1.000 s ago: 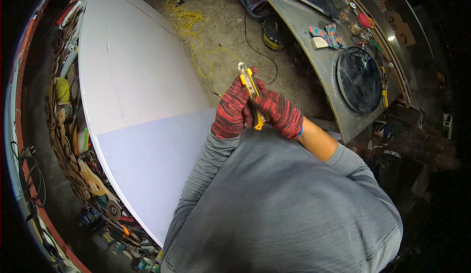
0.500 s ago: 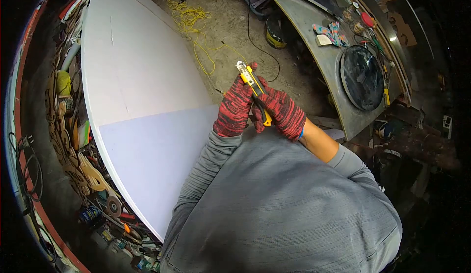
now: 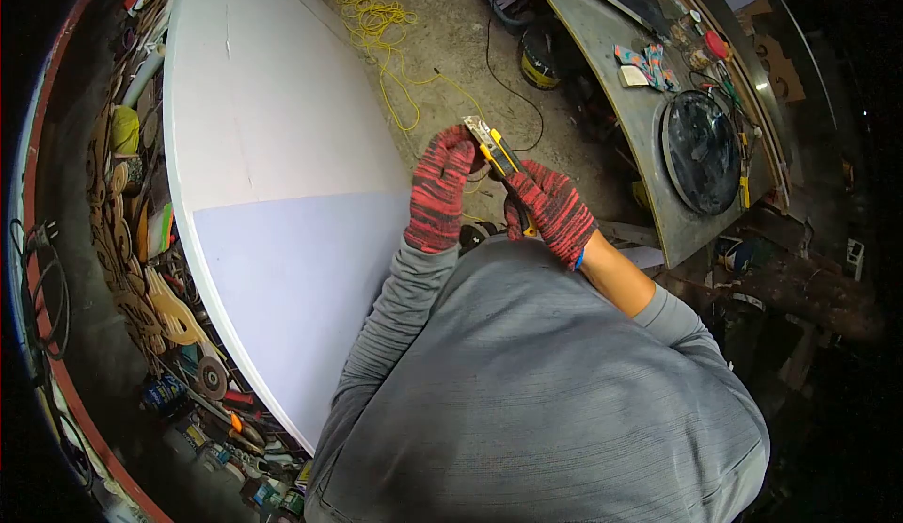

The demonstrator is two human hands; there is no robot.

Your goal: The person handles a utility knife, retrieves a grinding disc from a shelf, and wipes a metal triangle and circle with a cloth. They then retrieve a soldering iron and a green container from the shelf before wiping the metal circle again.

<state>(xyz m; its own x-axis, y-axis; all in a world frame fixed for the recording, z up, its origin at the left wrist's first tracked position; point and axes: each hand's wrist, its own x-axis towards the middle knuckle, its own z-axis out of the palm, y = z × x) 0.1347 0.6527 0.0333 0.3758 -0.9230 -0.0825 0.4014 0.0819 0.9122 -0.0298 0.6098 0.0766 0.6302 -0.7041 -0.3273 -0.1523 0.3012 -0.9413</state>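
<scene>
A yellow and black utility knife with a metal nose is held up in front of my body, pointing away and slightly left. My right hand, in a red and black knit glove, is wrapped round its handle. My left hand, gloved alike, has its fingers curled in at the metal nose and pinches there. Its fingertips are partly hidden behind the knife. Any exposed blade is too small to make out.
A large white panel with a bluish lower part stands at my left. Beyond it are shelved tools and wooden cutouts. Yellow cord lies on the concrete floor. At right, a workbench bears a black disc and patterned cloth.
My left hand has shifted from alongside the knife's body to its metal nose, fingers curling in. The knife has moved slightly right with my right hand. The view has tilted a little.
</scene>
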